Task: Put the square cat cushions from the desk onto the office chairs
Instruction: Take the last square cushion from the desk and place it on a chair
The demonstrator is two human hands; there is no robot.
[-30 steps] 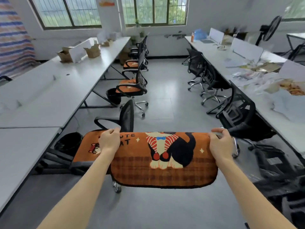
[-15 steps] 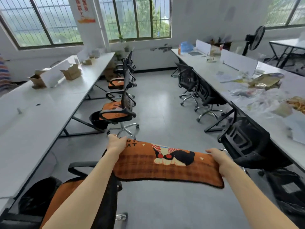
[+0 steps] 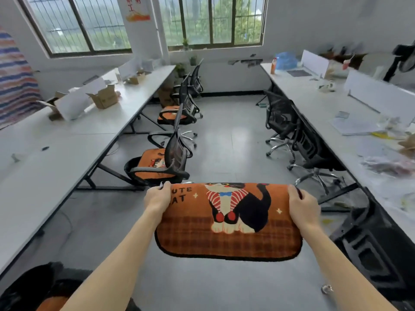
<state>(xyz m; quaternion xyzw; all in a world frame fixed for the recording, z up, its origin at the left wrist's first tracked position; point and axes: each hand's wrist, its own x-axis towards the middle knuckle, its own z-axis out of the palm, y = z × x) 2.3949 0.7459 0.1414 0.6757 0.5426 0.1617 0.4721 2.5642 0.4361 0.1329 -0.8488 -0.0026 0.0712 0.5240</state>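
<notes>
Your left hand [image 3: 157,198] and right hand [image 3: 303,208] grip opposite edges of the orange plush cat cushion [image 3: 229,223], likely so it lands flat.

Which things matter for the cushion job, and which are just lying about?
Job:
- cat cushion, gripped by left hand and right hand
- bare chairs, right row
- cushioned chairs, left row

Lying about:
- cardboard boxes
- blue bag
- fan
- papers

Three cat cushions [image 3: 229,221] [image 3: 150,158] [image 3: 167,114] in plain view, two hands [image 3: 157,198] [image 3: 303,206], two barred windows [image 3: 78,25] [image 3: 213,21] — and two long desks [image 3: 67,142] [image 3: 325,108].
</notes>
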